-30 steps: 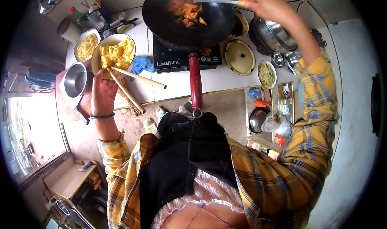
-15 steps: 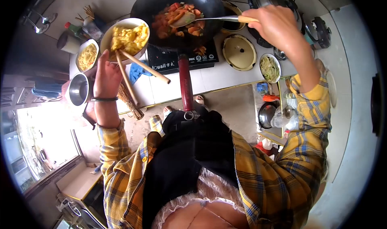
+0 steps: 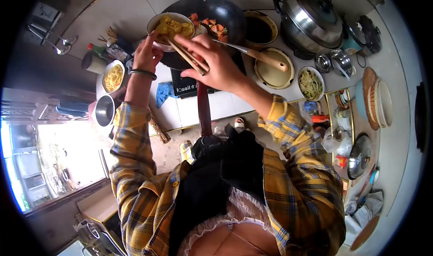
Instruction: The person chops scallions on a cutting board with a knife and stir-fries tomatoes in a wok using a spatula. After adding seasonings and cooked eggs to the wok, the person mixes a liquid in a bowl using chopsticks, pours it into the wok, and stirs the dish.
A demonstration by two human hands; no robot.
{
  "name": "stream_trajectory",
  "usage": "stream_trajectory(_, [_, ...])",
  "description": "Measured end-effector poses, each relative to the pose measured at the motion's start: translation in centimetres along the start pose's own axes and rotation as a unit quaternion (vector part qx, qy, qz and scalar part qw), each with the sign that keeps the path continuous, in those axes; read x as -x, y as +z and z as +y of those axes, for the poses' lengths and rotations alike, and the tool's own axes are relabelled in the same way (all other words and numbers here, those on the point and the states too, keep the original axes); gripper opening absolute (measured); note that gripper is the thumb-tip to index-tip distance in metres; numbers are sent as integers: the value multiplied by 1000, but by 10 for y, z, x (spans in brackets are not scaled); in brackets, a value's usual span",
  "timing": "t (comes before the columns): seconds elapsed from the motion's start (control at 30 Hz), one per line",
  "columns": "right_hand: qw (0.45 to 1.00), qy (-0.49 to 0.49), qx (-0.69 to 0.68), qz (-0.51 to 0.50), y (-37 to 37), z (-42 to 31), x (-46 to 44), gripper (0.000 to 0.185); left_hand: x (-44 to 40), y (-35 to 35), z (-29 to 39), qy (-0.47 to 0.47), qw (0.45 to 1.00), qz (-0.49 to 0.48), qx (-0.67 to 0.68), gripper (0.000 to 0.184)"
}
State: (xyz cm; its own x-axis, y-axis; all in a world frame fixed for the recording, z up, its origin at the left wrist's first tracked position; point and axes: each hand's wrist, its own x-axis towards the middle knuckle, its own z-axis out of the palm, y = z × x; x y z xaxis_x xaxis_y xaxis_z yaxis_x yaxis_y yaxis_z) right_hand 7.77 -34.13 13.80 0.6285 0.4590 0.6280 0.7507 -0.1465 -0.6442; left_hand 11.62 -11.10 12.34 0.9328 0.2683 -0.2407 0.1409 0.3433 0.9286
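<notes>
My left hand (image 3: 148,55) grips the rim of a white bowl (image 3: 154,22) of yellow scrambled egg (image 3: 176,27), held over the left side of the black wok (image 3: 232,19). Across the bowl's near side lie two wooden chopsticks (image 3: 191,62), pressed together, with my right hand (image 3: 216,64) around them; its fingers partly show and reach toward the bowl. Chopped tomato (image 3: 216,27) is in the wok. A spatula with a wooden handle (image 3: 268,60) rests in the wok, its handle over the rim, with no hand on it.
The wok's red handle (image 3: 204,112) points toward my body. A noodle bowl (image 3: 113,78) and a metal bowl (image 3: 104,110) stand left. To the right are a cream lid (image 3: 275,69), a bowl of shredded vegetables (image 3: 311,84), a dark-filled pan (image 3: 260,27) and a steel pot (image 3: 311,19).
The egg bowl has moved right, over the wok, with my left hand. My right hand has let go of the spatula and moved left to the chopsticks, which now lie together.
</notes>
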Motion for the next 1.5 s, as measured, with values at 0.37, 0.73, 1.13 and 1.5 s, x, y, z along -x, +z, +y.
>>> stream_trajectory(0.37, [897, 122, -267, 331, -35, 22, -40, 30, -33, 21, -6, 221, 953, 6, -205, 43])
stream_trajectory(0.73, [939, 107, -121, 305, 7, 66, -29, 19, -62, 6, -14, 101, 993, 28, -58, 40])
stream_trajectory(1.13, [773, 209, -429, 418, 20, 54, -45, 26, -40, 29, -8, 145, 985, -15, -89, 48])
stream_trajectory(1.5, [948, 86, 41, 302, 15, 61, -20, 19, -78, 12, 1, 443, 693, 40, -568, 60])
